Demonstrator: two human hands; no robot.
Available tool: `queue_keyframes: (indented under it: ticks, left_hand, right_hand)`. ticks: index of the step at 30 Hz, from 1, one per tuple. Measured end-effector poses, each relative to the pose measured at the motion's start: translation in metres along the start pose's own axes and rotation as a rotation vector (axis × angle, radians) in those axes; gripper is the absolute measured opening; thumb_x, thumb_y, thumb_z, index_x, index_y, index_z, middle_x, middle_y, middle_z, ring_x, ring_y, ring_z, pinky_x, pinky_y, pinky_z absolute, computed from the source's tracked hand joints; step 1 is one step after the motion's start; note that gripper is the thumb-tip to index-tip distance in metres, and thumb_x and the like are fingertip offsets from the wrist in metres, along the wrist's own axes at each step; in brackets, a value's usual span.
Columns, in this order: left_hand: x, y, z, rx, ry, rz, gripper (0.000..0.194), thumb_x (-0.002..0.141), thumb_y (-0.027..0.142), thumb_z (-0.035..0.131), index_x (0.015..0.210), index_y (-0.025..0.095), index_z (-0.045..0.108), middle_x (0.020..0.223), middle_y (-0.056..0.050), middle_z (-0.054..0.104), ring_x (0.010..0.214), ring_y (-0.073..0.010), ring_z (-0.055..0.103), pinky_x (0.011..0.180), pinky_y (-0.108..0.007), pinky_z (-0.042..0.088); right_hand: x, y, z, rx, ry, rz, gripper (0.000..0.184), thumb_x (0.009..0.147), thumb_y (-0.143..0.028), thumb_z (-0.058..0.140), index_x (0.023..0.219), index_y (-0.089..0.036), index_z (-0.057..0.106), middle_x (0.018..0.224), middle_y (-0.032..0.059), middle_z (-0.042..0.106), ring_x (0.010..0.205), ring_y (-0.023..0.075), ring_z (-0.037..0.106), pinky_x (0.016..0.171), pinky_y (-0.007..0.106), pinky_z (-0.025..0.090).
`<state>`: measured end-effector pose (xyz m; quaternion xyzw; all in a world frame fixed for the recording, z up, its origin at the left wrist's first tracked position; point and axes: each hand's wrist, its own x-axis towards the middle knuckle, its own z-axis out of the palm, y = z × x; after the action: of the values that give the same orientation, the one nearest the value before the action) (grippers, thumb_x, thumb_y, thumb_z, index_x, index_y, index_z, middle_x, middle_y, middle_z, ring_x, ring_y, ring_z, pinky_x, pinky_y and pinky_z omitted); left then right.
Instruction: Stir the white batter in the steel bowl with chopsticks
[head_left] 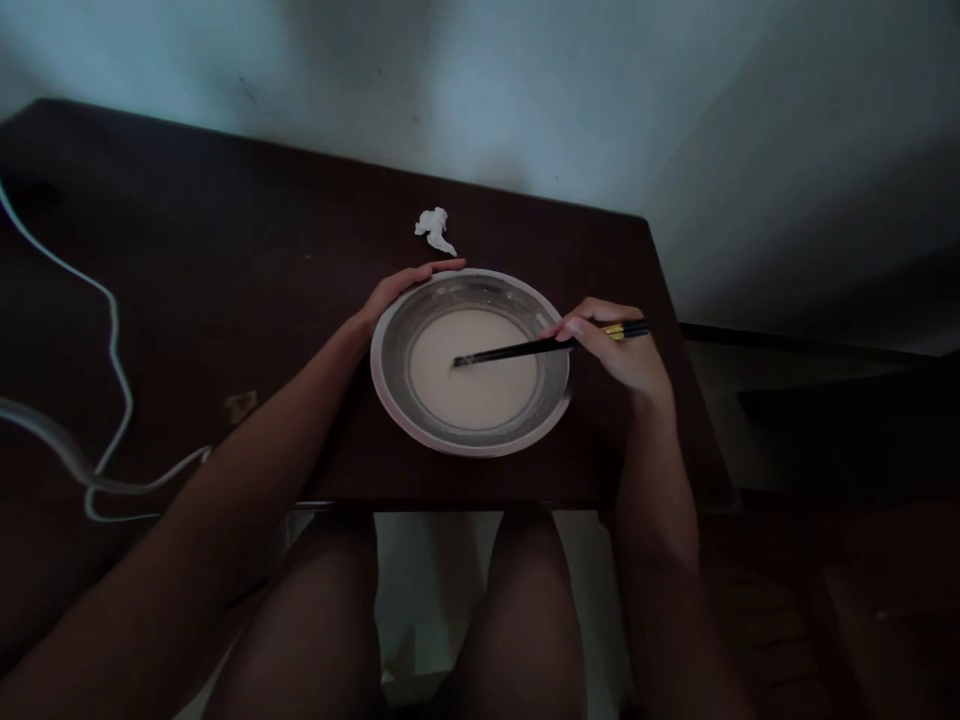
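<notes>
A wide metal bowl (384,385) stands on the dark table and holds a pale, milky liquid (472,395). My left hand (401,287) curves round the bowl's far left side, its fingers lying along the rim. Between the thumb and fingers of my right hand (611,345) is a pair of black chopsticks (525,349) with gold bands near the thick end. Their tips reach the liquid near the middle of the bowl and look slightly blurred. The right hand is over the bowl's right rim.
Behind the bowl lies a crumpled white tissue (435,230). A white cable (116,340) winds over the left of the table (225,220), near a small pale scrap (240,405). A wall (525,90) borders the table's back edge. My legs are below the front edge.
</notes>
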<state>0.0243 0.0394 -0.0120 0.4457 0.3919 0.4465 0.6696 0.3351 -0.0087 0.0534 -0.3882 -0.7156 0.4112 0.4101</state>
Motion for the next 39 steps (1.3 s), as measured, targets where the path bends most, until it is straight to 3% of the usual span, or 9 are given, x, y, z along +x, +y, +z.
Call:
queue_keyframes:
  ticks: [6, 12, 17, 19, 23, 28, 31, 34, 39]
  left_hand:
    - [-0.001, 0.002, 0.0, -0.021, -0.006, -0.013, 0.053, 0.087, 0.039, 0.063, 0.135, 0.016, 0.07, 0.132, -0.011, 0.074, 0.134, -0.0354, 0.06, 0.118, -0.051, 0.044]
    - [0.001, -0.002, -0.002, -0.051, -0.004, -0.008, 0.054, 0.087, 0.038, 0.062, 0.136, 0.015, 0.068, 0.132, -0.011, 0.074, 0.131, -0.0341, 0.062, 0.118, -0.05, 0.043]
    - [0.002, -0.003, 0.0, -0.011, -0.017, 0.011, 0.051, 0.086, 0.043, 0.063, 0.13, 0.019, 0.071, 0.13, -0.01, 0.075, 0.135, -0.0361, 0.059, 0.118, -0.051, 0.043]
    - [0.002, -0.002, 0.0, 0.009, -0.014, 0.013, 0.051, 0.085, 0.044, 0.064, 0.129, 0.02, 0.072, 0.128, -0.01, 0.076, 0.136, -0.0367, 0.058, 0.118, -0.051, 0.043]
    - [0.0, 0.0, 0.003, 0.025, 0.001, 0.023, 0.05, 0.085, 0.043, 0.063, 0.128, 0.02, 0.072, 0.129, -0.011, 0.075, 0.135, -0.0366, 0.058, 0.117, -0.05, 0.045]
    - [0.0, -0.001, 0.002, -0.012, -0.01, 0.002, 0.05, 0.087, 0.041, 0.063, 0.13, 0.018, 0.071, 0.131, -0.01, 0.074, 0.133, -0.0345, 0.061, 0.117, -0.049, 0.045]
    - [0.001, -0.003, 0.0, -0.017, -0.008, 0.008, 0.049, 0.088, 0.041, 0.063, 0.131, 0.018, 0.071, 0.131, -0.01, 0.075, 0.132, -0.0331, 0.062, 0.117, -0.048, 0.045]
    - [0.001, -0.002, 0.001, -0.012, -0.016, 0.005, 0.048, 0.088, 0.039, 0.063, 0.13, 0.018, 0.072, 0.129, -0.01, 0.075, 0.132, -0.0325, 0.062, 0.118, -0.047, 0.044]
    - [0.0, 0.001, 0.004, -0.011, -0.018, 0.003, 0.049, 0.089, 0.037, 0.061, 0.132, 0.016, 0.071, 0.126, -0.011, 0.076, 0.131, -0.033, 0.063, 0.118, -0.048, 0.044]
  right_hand:
    - [-0.003, -0.003, -0.011, -0.011, 0.237, 0.023, 0.045, 0.088, -0.058, 0.073, 0.059, -0.024, 0.069, 0.062, 0.0012, 0.074, 0.057, 0.0149, 0.068, 0.048, 0.026, 0.048]
    - [0.001, -0.002, -0.003, 0.009, 0.008, 0.012, 0.037, 0.085, -0.056, 0.077, 0.067, -0.024, 0.074, 0.074, 0.0018, 0.079, 0.065, 0.0149, 0.071, 0.059, 0.028, 0.056]
    - [-0.002, -0.001, -0.01, 0.002, 0.207, 0.018, 0.044, 0.087, -0.059, 0.074, 0.061, -0.023, 0.07, 0.063, 0.0013, 0.074, 0.06, 0.0151, 0.07, 0.051, 0.026, 0.048]
    - [-0.004, -0.003, -0.011, 0.004, 0.162, 0.035, 0.047, 0.088, -0.06, 0.072, 0.059, -0.023, 0.07, 0.058, 0.0009, 0.071, 0.056, 0.0147, 0.067, 0.048, 0.026, 0.046]
    - [-0.003, -0.002, -0.006, -0.004, 0.015, 0.018, 0.043, 0.084, -0.063, 0.075, 0.066, -0.025, 0.074, 0.069, 0.0011, 0.077, 0.065, 0.0156, 0.071, 0.057, 0.028, 0.055]
    - [-0.004, -0.001, -0.01, -0.004, 0.204, 0.005, 0.045, 0.087, -0.06, 0.073, 0.061, -0.024, 0.07, 0.065, 0.0009, 0.075, 0.062, 0.0149, 0.071, 0.051, 0.026, 0.049]
    - [-0.005, -0.002, -0.008, 0.019, 0.085, 0.013, 0.044, 0.087, -0.06, 0.073, 0.061, -0.025, 0.071, 0.06, -0.0001, 0.072, 0.058, 0.0146, 0.068, 0.051, 0.027, 0.05]
    - [-0.003, -0.001, -0.004, 0.015, -0.031, 0.013, 0.038, 0.084, -0.061, 0.076, 0.067, -0.026, 0.074, 0.07, 0.0003, 0.077, 0.067, 0.016, 0.072, 0.061, 0.029, 0.056]
    - [-0.006, 0.001, -0.012, -0.008, 0.177, 0.005, 0.045, 0.09, -0.059, 0.071, 0.061, -0.024, 0.069, 0.062, 0.0004, 0.072, 0.061, 0.0148, 0.069, 0.054, 0.027, 0.05]
